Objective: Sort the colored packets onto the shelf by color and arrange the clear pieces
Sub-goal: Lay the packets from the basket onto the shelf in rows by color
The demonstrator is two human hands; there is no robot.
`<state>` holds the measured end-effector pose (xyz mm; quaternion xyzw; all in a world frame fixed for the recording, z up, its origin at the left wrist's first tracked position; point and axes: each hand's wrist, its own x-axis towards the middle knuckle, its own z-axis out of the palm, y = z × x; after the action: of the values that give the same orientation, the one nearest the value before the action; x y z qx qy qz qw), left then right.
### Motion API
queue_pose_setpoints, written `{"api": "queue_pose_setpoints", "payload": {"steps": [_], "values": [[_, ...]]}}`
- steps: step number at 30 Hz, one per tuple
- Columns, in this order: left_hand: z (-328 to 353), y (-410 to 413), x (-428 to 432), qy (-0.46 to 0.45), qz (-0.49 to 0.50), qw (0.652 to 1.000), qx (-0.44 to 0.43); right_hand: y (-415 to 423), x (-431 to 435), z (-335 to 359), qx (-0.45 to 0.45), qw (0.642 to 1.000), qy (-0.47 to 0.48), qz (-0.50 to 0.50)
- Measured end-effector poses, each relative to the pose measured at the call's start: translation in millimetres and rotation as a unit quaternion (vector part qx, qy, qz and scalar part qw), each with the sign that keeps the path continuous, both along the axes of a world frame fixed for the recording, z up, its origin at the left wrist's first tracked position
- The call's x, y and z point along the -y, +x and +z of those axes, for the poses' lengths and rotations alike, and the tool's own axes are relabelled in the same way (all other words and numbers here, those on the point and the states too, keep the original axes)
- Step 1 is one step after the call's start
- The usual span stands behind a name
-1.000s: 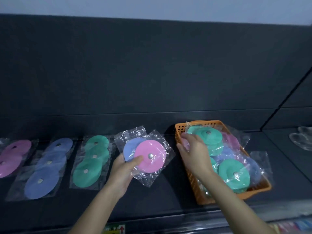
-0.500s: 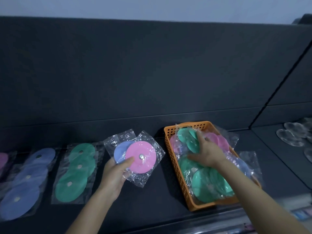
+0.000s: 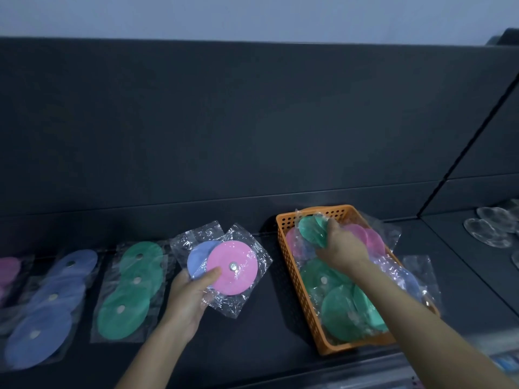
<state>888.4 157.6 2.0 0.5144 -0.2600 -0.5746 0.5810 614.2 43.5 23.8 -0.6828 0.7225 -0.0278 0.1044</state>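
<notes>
Left hand (image 3: 187, 300) with pink packet (image 3: 238, 276)

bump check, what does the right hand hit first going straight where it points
The right hand likely meets the orange basket at its far wall, past the green packet it grips; depth unclear.

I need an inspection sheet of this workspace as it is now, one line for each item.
surface: dark shelf, holding sorted rows.
job's things: pink row, blue row and green row lie left; orange basket holds mixed packets; clear pieces lie far right.
clutter: nothing seen.
grips: left hand holds pink packet over blue packet; right hand grips green packet inside the basket.
cables: nothing seen.
surroundings: dark back panel, pale wall above.
</notes>
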Motion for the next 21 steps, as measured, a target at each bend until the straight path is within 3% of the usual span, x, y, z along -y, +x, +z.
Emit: {"api": "queue_pose_setpoints", "payload": {"steps": [3,6,12,17,21], "values": [[0.6,4.8,-0.5,0.0,-0.001,1.0,0.003,-8.3,1.4,18.1,0.054,0.996,-0.069,-0.02],[-0.6,7.4,-0.3,-0.001,0.0,1.0,0.006,-10.6,-5.4,42.6,0.184,0.97,-0.148,-0.058],[4.8,12.2,-3.0,-0.012,0.015,1.0,0.018,25.6,-40.7,81.4,0.334,0.915,-0.227,0.002],[7.1,35.4,-15.8,-0.027,0.049,0.997,0.047,78.9,-69.6,68.9,0.359,0.906,-0.195,0.114],[3.6,61.8,-29.5,-0.028,0.085,0.993,0.076,114.3,-79.6,27.8,0.312,0.927,-0.136,0.159]]}}
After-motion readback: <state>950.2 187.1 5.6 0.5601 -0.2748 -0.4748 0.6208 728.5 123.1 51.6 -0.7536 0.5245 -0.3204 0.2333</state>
